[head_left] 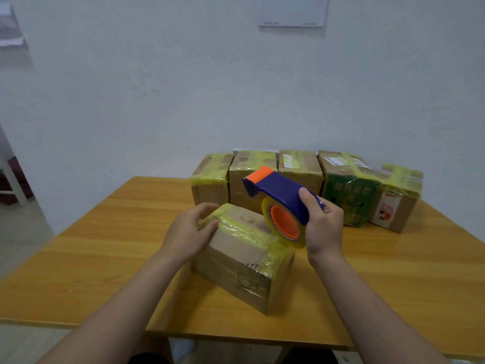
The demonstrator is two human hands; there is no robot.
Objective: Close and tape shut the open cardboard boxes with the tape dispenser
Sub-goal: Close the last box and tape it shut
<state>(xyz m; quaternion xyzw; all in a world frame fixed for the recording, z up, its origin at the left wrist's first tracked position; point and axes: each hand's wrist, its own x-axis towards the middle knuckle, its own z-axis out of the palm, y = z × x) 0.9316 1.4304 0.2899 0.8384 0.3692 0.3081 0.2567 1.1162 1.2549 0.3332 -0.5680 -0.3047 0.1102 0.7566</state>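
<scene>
A closed cardboard box (236, 261) wrapped in yellowish tape sits in the middle of the wooden table (105, 245). My left hand (187, 232) rests on the box's upper left edge, fingers curled over the taped corner. My right hand (324, 224) grips the blue and orange tape dispenser (278, 195) by its blue body. The dispenser's yellowish tape roll (284, 222) hangs over the box's right top edge, its orange cutter end tilted up and to the left.
Several taped cardboard boxes (252, 177) stand in a row along the table's far edge, against the white wall. One of them is green (349, 200), and one at the right end carries a white label (393, 208). A floor gap lies left of the table.
</scene>
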